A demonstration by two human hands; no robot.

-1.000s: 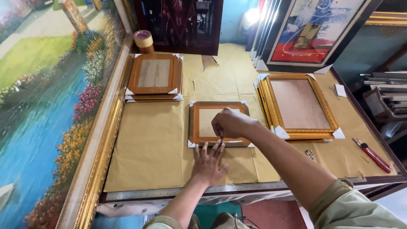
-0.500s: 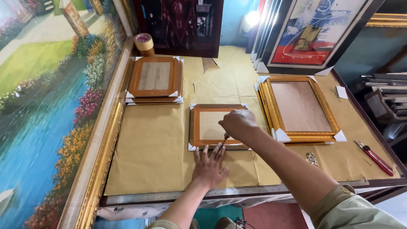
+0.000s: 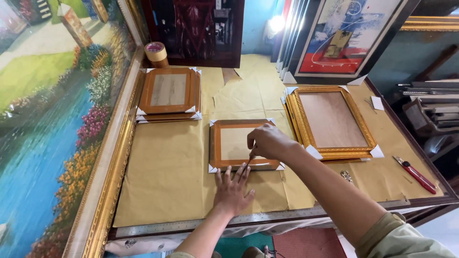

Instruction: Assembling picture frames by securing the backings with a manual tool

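A small brown wooden frame (image 3: pixel 224 143) lies face down in the middle of the paper-covered table (image 3: pixel 162 181), with white corner protectors. My left hand (image 3: pixel 233 190) rests flat on the paper, fingers spread, touching the frame's near edge. My right hand (image 3: pixel 267 142) is over the frame's right part, pinching a thin pointed tool (image 3: pixel 248 160) whose tip meets the frame's near edge.
A stack of brown frames (image 3: pixel 168 93) lies at the back left, a stack of gold frames (image 3: pixel 332 122) at the right. A tape roll (image 3: pixel 156 52) stands behind. A red cutter (image 3: pixel 415 174) lies at the far right. A large painting (image 3: pixel 52 124) leans at the left.
My right hand has shifted slightly rightward along the frame's near edge. My left hand has stayed flat on the paper.
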